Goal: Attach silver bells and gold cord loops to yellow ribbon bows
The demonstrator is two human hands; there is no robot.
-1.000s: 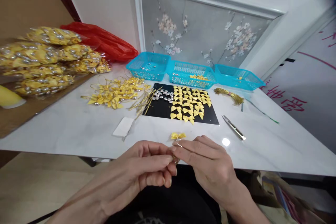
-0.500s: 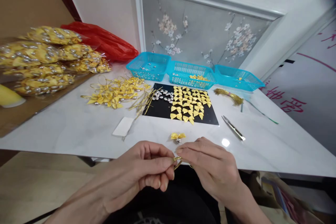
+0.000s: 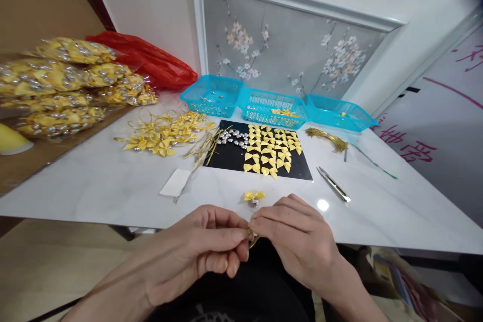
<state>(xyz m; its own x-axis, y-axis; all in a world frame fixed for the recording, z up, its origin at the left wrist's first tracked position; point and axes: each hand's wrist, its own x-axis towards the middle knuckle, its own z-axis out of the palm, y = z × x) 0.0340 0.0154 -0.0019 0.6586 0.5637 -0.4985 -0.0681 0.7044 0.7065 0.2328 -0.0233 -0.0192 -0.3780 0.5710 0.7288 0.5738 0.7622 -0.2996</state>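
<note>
Both hands meet in front of the table's near edge. My left hand [image 3: 215, 241] pinches a thin gold cord [image 3: 253, 242] between thumb and forefinger. Pressed against the same spot, my right hand [image 3: 294, 234] has its fingertips closed on the cord; most of it is hidden by the fingers. Just beyond the hands, a yellow ribbon bow [image 3: 254, 195] with a silver bell-like bead [image 3: 254, 203] lies on the table. Farther off, a black mat [image 3: 226, 160] carries rows of yellow bows [image 3: 268, 148] and a group of silver beads [image 3: 233, 137].
Three blue baskets [image 3: 275, 116] stand along the wall. Finished-looking bows with cords [image 3: 166, 133] are piled at left, near bagged bows [image 3: 68, 80] and a red plastic bag [image 3: 147, 63]. Thread snips [image 3: 333, 184], a gold cord bundle [image 3: 327, 139] and a white card [image 3: 175, 182] lie on the table.
The hands have drawn slightly closer together, and less of the gold cord shows between the fingertips. The things on the table keep their places; the view has shifted a little.
</note>
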